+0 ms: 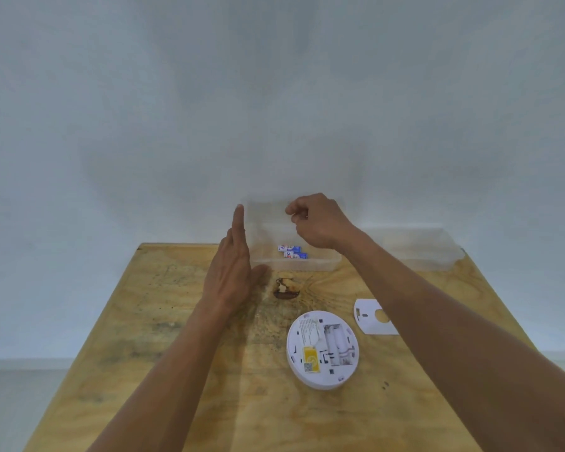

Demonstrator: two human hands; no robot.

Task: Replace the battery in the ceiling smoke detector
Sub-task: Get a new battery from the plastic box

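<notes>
The white round smoke detector point(322, 349) lies face down on the wooden table point(177, 321), its battery bay uncovered. Its white mounting plate point(366, 316) rests just right of it, partly under my right forearm. At the table's far edge stands a clear plastic box point(294, 264) holding two blue-and-white batteries point(292, 251). My left hand point(232, 269) is flat, fingers straight, pressed against the box's left side. My right hand point(320, 221) hovers over the box, fingers pinched on the edge of its see-through lid point(265, 213), which stands tilted up.
A second clear plastic container point(415, 246) sits at the back right corner against the pale wall. A dark knot mark point(286, 288) is in the wood in front of the box. The table's left edge runs diagonally down to the floor.
</notes>
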